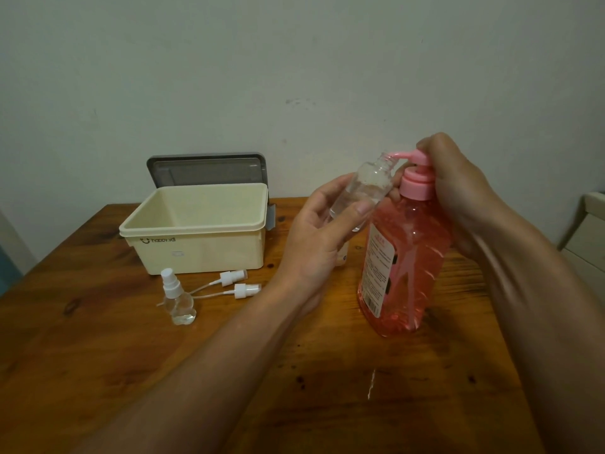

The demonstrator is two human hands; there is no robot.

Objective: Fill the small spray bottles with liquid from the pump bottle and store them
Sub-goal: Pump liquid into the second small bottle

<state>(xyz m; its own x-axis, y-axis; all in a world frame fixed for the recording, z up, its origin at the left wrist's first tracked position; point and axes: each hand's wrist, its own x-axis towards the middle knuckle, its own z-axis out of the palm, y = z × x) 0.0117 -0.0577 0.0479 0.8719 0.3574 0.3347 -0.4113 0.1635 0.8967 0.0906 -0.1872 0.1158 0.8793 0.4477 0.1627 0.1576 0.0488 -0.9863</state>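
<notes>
My left hand (314, 237) grips a small clear spray bottle (365, 186) with no cap, tilted so its mouth sits under the pink nozzle. My right hand (458, 191) curls around the pink pump head (417, 178) of the tall pump bottle (404, 263), which holds pink liquid and stands on the wooden table (229, 371). Another small clear spray bottle (178, 301) with its white cap on stands to the left. Two loose white spray tops (237, 283) with thin tubes lie beside it.
A cream plastic storage box (199, 227) stands open at the back left, its grey lid (208, 170) leaning against the wall behind it. A white streak (371, 385) marks the table near the front. Pale furniture (586, 234) shows at the right edge.
</notes>
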